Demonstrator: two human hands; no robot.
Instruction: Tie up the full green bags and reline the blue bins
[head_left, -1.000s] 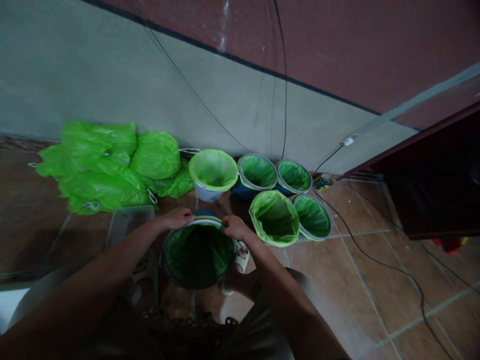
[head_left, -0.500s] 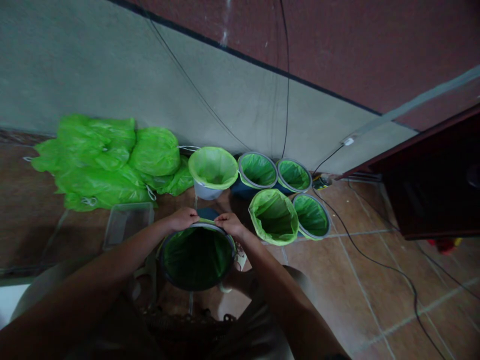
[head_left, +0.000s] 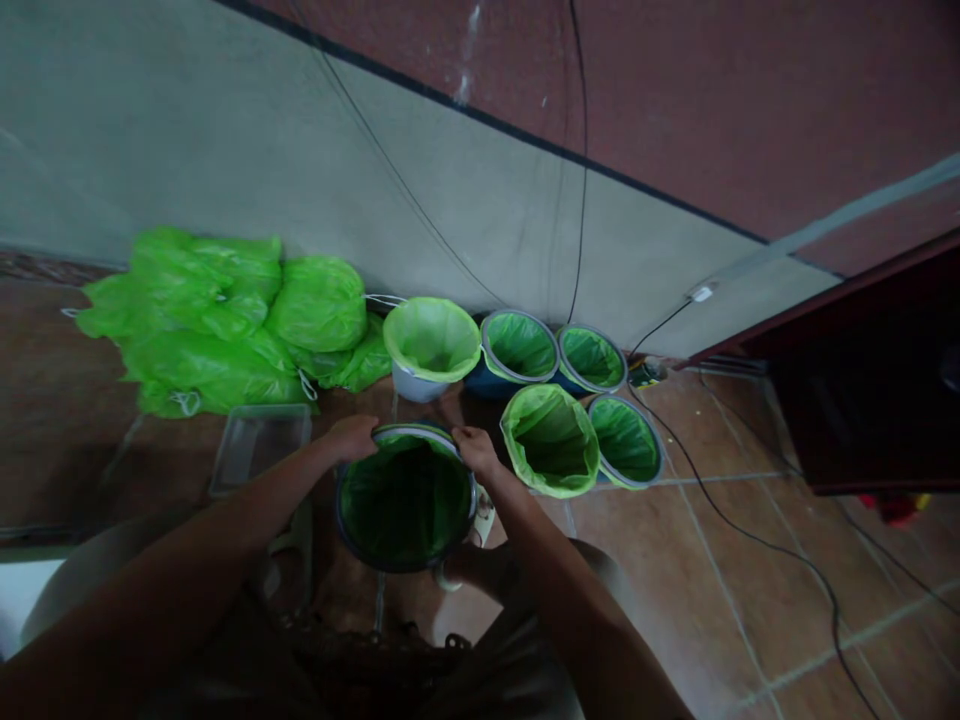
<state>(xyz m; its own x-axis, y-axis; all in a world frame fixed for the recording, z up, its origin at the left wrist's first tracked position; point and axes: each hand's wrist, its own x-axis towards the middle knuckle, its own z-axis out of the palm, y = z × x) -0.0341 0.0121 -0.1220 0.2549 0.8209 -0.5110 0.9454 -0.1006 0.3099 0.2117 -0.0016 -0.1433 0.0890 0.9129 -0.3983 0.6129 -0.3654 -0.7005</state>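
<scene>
Between my knees stands a dark trash can [head_left: 346, 525] lined with a green bag [head_left: 405, 505], its mouth tilted toward me. My left hand [head_left: 355, 438] is closed on the far left of its rim. On the far right of the rim my right hand [head_left: 474, 449] grips too, fingers curled over the edge and partly hidden. Beyond my right hand is a bin with a loose, light green liner [head_left: 550, 440]. A white bin [head_left: 421, 385] with a pale green liner stands past the held can, close to the wall.
Several dark lined bins, one of them a blue bin [head_left: 491, 382], stand along the wall. Full green bags [head_left: 202, 330] are heaped at the left, with a clear plastic box [head_left: 262, 440] before them. A black cable [head_left: 750, 535] crosses the tiled floor at right, near dark furniture [head_left: 862, 400].
My hands have moved apart along the rim, left hand leftward and right hand slightly rightward. The trash can has shifted a little to the right.
</scene>
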